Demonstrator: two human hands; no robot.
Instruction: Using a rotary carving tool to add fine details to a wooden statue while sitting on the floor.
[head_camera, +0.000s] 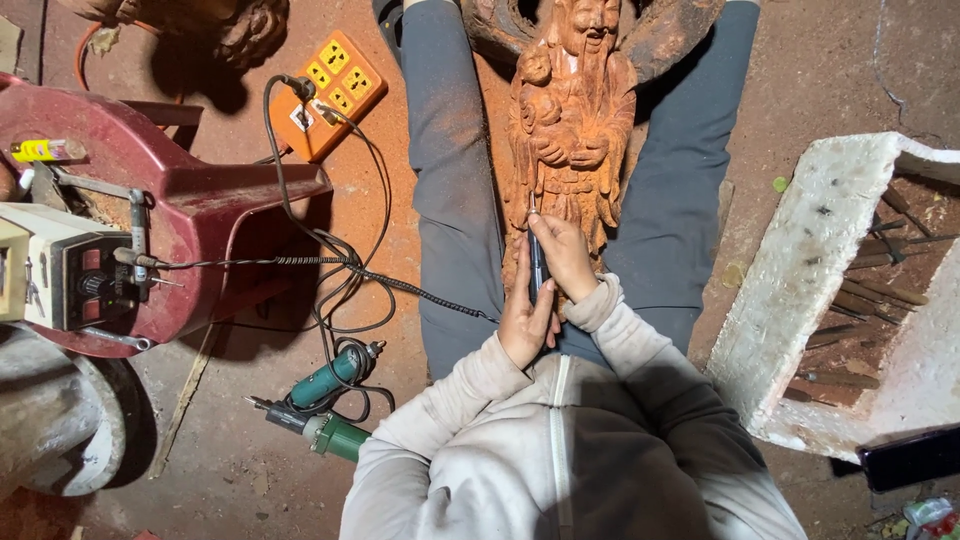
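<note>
A reddish-brown carved wooden figure (572, 120) lies lengthwise between my legs in grey trousers. My right hand (564, 255) grips a slim dark rotary handpiece (535, 262) like a pen, its tip touching the lower part of the carving. My left hand (524, 318) wraps the handpiece's rear end just below the right hand. A coiled black cable (400, 283) runs from the handpiece left to a control box.
A maroon plastic stool (190, 190) carries a beige control box (60, 275) at the left. An orange power strip (330, 92) lies on the dusty floor. Two green power tools (330, 405) lie near my left elbow. A white foam box (800, 290) with several chisels stands at the right.
</note>
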